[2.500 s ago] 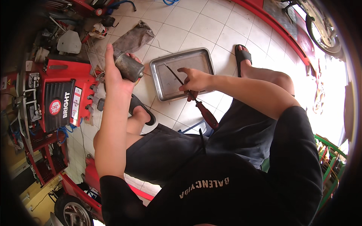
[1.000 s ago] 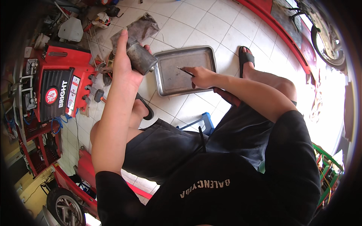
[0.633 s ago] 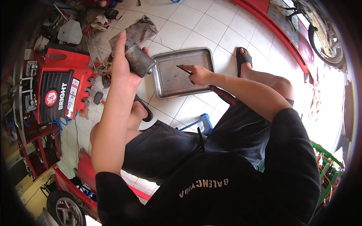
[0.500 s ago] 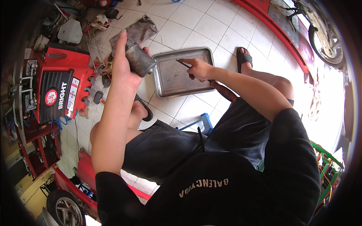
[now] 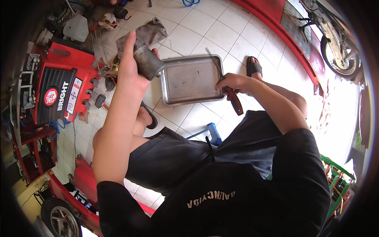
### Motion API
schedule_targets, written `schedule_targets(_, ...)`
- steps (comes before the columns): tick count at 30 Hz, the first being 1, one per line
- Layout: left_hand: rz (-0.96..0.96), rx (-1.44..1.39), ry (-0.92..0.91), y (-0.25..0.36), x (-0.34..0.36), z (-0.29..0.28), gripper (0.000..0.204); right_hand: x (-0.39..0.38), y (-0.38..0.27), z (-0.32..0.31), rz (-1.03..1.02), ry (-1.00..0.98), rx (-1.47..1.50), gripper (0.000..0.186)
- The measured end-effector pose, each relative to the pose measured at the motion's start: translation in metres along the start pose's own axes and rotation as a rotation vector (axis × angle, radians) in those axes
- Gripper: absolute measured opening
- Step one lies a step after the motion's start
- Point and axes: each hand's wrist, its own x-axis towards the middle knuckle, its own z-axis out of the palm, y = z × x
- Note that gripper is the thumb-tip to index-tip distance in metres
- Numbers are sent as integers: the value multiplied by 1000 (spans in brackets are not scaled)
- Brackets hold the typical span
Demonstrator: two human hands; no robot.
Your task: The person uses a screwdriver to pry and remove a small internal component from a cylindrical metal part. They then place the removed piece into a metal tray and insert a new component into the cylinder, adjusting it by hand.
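Note:
My left hand [image 5: 132,73] is raised at the left, fingers wrapped round a grimy, cylindrical metal motor [image 5: 148,63] with a small boss at its lower end. Behind it shows a stained grey rag [image 5: 152,32]; whether my hand touches the rag, I cannot tell. At the tray's right edge, my right hand [image 5: 233,82] is closed on a screwdriver. The screwdriver's dark red handle [image 5: 237,106] points toward my knee, while its long, thin shaft is slightly blurred and slants up and away over the tray. Below both hands lies a shallow metal tray [image 5: 193,101] with dark marks inside.
A red machine [image 5: 59,91] stands at the left, with a hammer [image 5: 101,101] beside it on the tiled floor. Near my knees is a blue frame-like object [image 5: 213,134]. A red platform edge [image 5: 276,33] and a motorcycle wheel [image 5: 339,57] are at the far right.
My right hand has drawn back to the right, and the screwdriver has swung from pointing left over the tray to pointing up and away. My left hand still holds the motor.

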Motion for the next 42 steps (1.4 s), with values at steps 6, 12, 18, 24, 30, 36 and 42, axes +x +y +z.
schedule_targets(6,21,13,27,3,-12,0,55,10,3,14,-124,-50,345,45)
schedule_targets(12,-5,-5,18,3,-5,-4,55,63,35,37,54,30,126,44)
schedule_targets(18,27,22,24,-2,-15,8,53,101,42,44,34,280,-68,38)
schedule_targets(24,-1,12,-50,3,-5,-8,54,107,22,53,88,355,-123,32)
schedule_targets(30,39,45,-31,4,-7,-10,55,101,17,63,72,228,-186,37)
schedule_targets(36,42,45,0,4,-8,-9,54,78,3,89,53,30,-301,45)
schedule_targets(42,31,42,-26,2,-4,-13,54,92,6,77,98,355,-510,40)
